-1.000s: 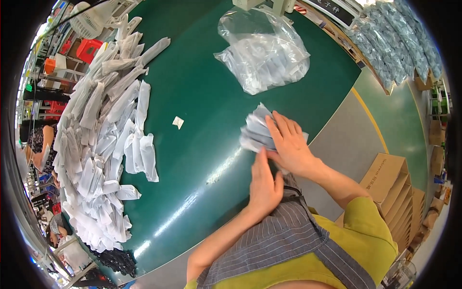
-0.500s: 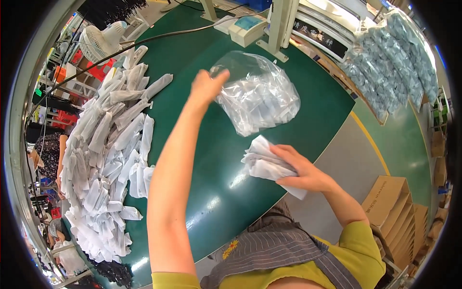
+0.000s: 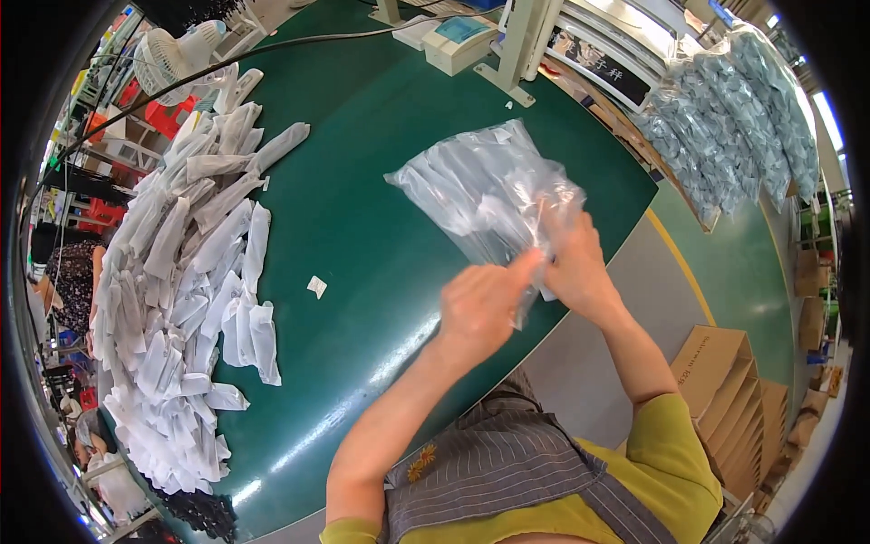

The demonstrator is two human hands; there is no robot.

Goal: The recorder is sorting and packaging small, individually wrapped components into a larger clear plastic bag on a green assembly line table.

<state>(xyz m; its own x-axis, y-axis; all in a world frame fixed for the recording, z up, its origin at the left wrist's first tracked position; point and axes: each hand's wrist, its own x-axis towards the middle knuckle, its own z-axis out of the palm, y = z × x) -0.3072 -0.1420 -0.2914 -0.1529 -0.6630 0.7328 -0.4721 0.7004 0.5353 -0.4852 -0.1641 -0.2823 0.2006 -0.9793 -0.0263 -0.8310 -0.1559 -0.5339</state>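
Note:
A clear plastic bag (image 3: 476, 177) filled with white wrapped packets lies on the green table. My left hand (image 3: 480, 313) is closed on the film at the bag's near edge. My right hand (image 3: 584, 272) is at the bag's mouth, its fingers partly covered by clear film and blurred. A white corner shows below that palm, where the bundle of white packets seems still held; most of it is hidden by the hands and film. A large pile of similar white packets (image 3: 195, 272) covers the left side of the table.
A small white scrap (image 3: 316, 286) lies mid-table. At the back stand a pale device (image 3: 459, 45) and a metal post (image 3: 518, 54), with a cable (image 3: 299, 41) crossing overhead. A fan (image 3: 177, 59) is at far left. Large filled bags (image 3: 729, 118) and cardboard boxes (image 3: 720, 381) are on the right.
My left hand has come down and right to the bag's near edge. My right hand has moved up to the bag with the packets. The bag is now flatter, its mouth towards me.

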